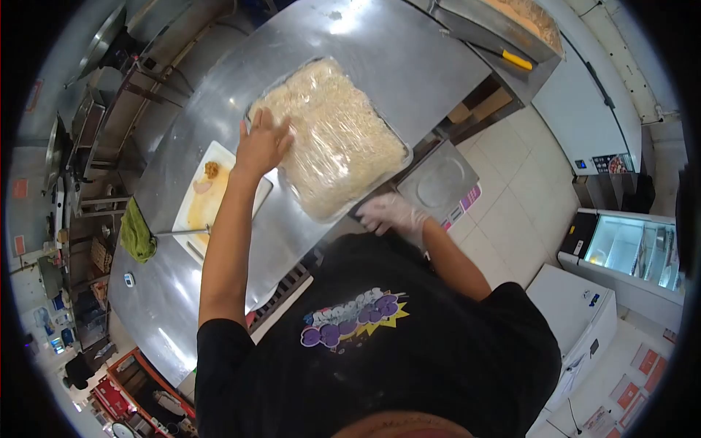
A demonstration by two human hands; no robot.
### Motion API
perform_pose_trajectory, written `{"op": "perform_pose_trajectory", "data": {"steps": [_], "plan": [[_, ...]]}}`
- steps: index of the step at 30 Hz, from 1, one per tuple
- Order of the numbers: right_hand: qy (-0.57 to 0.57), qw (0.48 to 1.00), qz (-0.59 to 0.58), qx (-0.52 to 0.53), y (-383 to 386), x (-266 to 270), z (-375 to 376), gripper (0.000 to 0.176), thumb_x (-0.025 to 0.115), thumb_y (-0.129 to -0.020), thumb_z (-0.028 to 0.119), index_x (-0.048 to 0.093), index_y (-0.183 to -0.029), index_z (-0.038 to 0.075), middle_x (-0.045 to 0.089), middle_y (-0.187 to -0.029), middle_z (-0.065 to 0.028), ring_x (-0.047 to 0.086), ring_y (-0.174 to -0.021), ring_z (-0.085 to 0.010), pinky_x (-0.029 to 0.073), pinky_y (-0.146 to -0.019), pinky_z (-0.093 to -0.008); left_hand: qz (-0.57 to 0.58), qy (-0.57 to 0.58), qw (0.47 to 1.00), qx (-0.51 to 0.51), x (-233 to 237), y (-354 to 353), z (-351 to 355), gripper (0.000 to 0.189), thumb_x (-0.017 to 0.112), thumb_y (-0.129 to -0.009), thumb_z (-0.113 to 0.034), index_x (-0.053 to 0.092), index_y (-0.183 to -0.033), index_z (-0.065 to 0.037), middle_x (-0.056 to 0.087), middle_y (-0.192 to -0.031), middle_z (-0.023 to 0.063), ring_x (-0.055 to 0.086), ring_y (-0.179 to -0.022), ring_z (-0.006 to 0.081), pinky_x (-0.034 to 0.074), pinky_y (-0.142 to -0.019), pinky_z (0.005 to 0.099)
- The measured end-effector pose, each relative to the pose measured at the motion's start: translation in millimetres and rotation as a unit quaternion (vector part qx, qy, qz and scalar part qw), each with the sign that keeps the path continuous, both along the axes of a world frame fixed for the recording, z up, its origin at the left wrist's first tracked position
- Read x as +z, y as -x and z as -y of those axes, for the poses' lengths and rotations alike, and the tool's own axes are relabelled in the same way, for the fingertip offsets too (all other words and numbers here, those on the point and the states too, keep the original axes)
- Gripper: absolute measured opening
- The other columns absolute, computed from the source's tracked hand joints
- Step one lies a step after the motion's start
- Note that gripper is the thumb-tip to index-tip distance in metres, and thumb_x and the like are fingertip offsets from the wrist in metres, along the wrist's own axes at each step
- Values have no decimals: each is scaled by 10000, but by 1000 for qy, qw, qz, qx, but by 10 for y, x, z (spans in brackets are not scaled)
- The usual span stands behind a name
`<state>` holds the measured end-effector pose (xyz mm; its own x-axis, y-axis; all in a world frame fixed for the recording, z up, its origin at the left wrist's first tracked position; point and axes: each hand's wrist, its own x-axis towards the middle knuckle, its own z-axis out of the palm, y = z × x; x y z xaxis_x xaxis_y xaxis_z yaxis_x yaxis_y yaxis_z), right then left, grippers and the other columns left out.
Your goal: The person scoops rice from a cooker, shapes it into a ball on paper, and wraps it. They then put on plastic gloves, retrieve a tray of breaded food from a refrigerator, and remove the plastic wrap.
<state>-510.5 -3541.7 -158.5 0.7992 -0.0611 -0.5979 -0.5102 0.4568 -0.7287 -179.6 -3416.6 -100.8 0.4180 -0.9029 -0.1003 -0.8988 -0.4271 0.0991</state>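
Note:
A large tray (338,139) heaped with a pale, crumbly food lies on the steel table under shiny cling film. Bare, with fingers spread, my left hand (264,144) rests on the film at the tray's left edge. My right hand (393,213) wears a clear glove and is at the table's front edge, just below the tray's near corner. Its fingers are curled, and what they hold, if anything, is hard to make out against a dark shape beside them. Left of my left forearm lies a white cutting board (191,196) with yellowish stains and a small brown clump.
A green cloth (136,232) and a small white device (129,279) lie on the steel table (409,62). A yellow-handled tool (517,60) rests by a crumb-filled bin (527,20). A scale-like metal platform (440,179) stands right of my right hand. White freezers (573,306) line the right.

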Motion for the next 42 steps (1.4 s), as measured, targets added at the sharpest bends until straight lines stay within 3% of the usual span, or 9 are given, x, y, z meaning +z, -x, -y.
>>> {"op": "perform_pose_trajectory", "data": {"steps": [2,4,9,11,24,33,39,41,42], "plan": [[6,990,-51,-134,154,-388,306,187,677,-983,175,712,-1101,34,707,-844,-108,680,-711,-185,556,-569,-315,70,-16,997,38,88,225,89,545,629,-995,-405,579,-1460,-126,343,-1619,307,325,-1511,477,259,-1189,680],[30,944,6,-330,216,-353,583,204,671,-952,113,644,-1144,49,688,-903,-48,649,-700,-149,526,-601,-273,-48,54,997,16,168,738,162,661,657,-969,-454,504,-1531,-140,292,-1638,319,311,-1513,490,257,-1190,680],[-70,933,99,-339,77,-425,713,268,674,-939,137,617,-1185,47,660,-896,-57,651,-734,-184,564,-676,-358,-50,-10,998,29,31,1739,322,975,731,-895,-551,254,-1651,-161,138,-1693,299,122,-1564,520,221,-1136,783],[-79,933,173,-304,108,-448,742,241,677,-927,124,632,-1148,39,666,-895,-57,662,-739,-191,565,-680,-354,-44,10,999,26,-1,1761,316,1017,757,-869,-552,241,-1653,-160,133,-1694,296,106,-1559,536,222,-1118,803],[-90,955,102,-262,235,-434,479,241,724,-913,90,662,-1134,16,690,-904,-65,655,-658,-176,554,-621,-312,-17,83,996,6,-166,1718,258,1067,816,-783,-558,283,-1639,-209,210,-1680,253,175,-1543,520,267,-1088,819],[61,983,2,-171,128,-286,118,367,770,-911,128,652,-1247,43,642,-831,-1,608,-618,-98,492,-544,-258,19,107,994,-2,-275,1720,272,956,758,-836,-579,335,-1624,-242,261,-1675,219,206,-1539,500,273,-1085,817],[213,971,-78,-70,49,-84,174,276,754,-934,297,743,-1012,32,626,-729,-12,600,-613,-122,471,-559,-329,27,119,993,2,-293,1702,246,884,696,-886,-588,334,-1625,-265,260,-1685,194,195,-1552,480,252,-1092,823],[520,843,-115,74,43,59,128,377,745,-928,400,737,-850,31,679,-745,-57,611,-608,-146,467,-572,-346,28,117,993,0,-299,1693,256,881,689,-889,-591,333,-1626,-264,256,-1686,196,188,-1554,482,244,-1095,824],[520,843,-115,73,133,162,94,377,745,-928,400,737,-850,31,679,-745,-57,611,-608,-146,467,-572,-346,30,112,993,0,-301,1690,249,877,683,-893,-593,332,-1626,-263,253,-1687,198,180,-1556,483,237,-1098,825]]}}
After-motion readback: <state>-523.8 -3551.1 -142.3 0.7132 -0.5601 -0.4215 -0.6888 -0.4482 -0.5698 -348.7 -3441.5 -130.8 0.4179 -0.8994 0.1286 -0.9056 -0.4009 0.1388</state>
